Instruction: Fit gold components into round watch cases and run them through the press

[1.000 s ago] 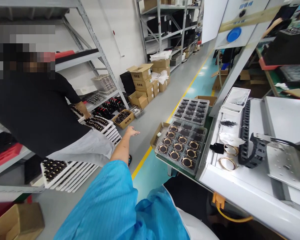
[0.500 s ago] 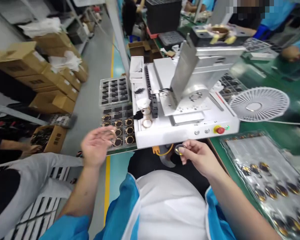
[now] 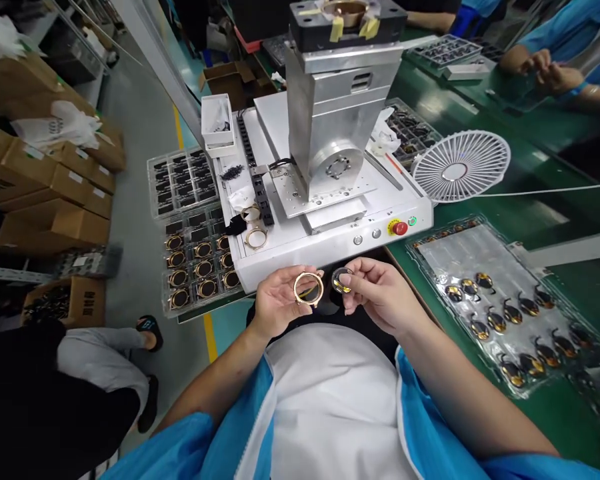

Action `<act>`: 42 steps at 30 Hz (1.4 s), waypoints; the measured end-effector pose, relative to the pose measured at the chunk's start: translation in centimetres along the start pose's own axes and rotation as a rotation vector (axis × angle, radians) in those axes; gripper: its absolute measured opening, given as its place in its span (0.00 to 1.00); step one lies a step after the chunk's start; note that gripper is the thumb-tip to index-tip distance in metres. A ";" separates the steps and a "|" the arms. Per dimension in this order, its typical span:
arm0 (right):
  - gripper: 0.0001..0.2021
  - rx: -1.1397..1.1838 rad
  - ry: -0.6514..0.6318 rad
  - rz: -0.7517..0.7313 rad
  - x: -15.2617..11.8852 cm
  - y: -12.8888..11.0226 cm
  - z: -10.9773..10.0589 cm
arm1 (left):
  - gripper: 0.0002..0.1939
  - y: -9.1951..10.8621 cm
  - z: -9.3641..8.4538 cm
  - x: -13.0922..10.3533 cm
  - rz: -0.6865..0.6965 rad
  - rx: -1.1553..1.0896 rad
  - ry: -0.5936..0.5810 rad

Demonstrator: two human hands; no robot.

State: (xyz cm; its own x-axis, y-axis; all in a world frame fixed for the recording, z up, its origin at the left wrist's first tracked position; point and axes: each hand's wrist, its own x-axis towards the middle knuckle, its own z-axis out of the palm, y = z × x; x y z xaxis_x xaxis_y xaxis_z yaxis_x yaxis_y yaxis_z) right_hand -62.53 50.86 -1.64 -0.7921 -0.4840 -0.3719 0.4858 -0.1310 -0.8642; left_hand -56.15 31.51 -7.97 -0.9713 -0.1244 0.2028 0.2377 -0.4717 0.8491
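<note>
In front of my apron, my left hand [image 3: 279,300] is closed on a gold watch case ring [image 3: 309,289], its round opening turned towards me. Close to its right, my right hand [image 3: 380,293] pinches a small round watch display module [image 3: 341,280], dark with a yellow patch, between thumb and fingers. The two parts are a short gap apart. Just beyond my hands stands a white machine [image 3: 325,243] with a metal column. Two gold case rings [image 3: 256,237] lie on its left front corner.
Left of the machine, a clear tray [image 3: 190,283] holds several gold-rimmed watch parts; another tray [image 3: 180,180] sits behind it. On the right lie a tray of round modules [image 3: 455,260] and a white fan [image 3: 460,167]. A co-worker's hands [image 3: 555,72] show at the back right.
My left hand has come from the left tray to the middle, holding the gold watch case ring beside the module. My right hand keeps its pinch. The view has shifted right.
</note>
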 end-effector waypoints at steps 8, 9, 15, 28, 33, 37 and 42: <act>0.19 -0.033 -0.097 0.019 -0.8 -0.5 1.0 | 0.28 -0.8 0.2 -0.9 0.031 0.004 0.036; 0.19 -0.038 -0.102 0.032 -0.8 -0.4 1.3 | 0.28 -0.8 0.2 -1.0 0.029 0.007 0.042; 0.23 0.060 -0.041 0.027 -0.8 0.5 3.8 | 0.29 -1.1 0.2 -1.8 0.050 0.042 0.061; 0.17 -0.047 -0.009 -0.094 -1.0 1.1 4.8 | 0.28 -1.4 -0.1 -2.0 0.121 0.098 0.070; 0.17 -0.068 -0.013 -0.102 -0.9 1.3 4.8 | 0.30 -1.7 -0.4 -2.4 0.060 0.120 0.111; 0.18 -0.030 -0.014 -0.093 -0.7 1.4 4.8 | 0.30 -1.7 -0.1 -2.3 0.062 0.096 0.135; 0.25 -0.040 -0.040 0.035 -0.3 1.4 3.8 | 0.28 -1.5 0.5 -1.9 0.145 0.092 0.131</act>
State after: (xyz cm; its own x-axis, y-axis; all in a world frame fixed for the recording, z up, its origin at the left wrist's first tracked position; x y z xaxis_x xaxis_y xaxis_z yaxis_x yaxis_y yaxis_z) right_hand -60.22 47.50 -1.42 -0.7591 -0.5219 -0.3890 0.4971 -0.0789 -0.8641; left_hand -54.63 32.83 -9.38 -0.9158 -0.3008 0.2662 0.3675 -0.3600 0.8575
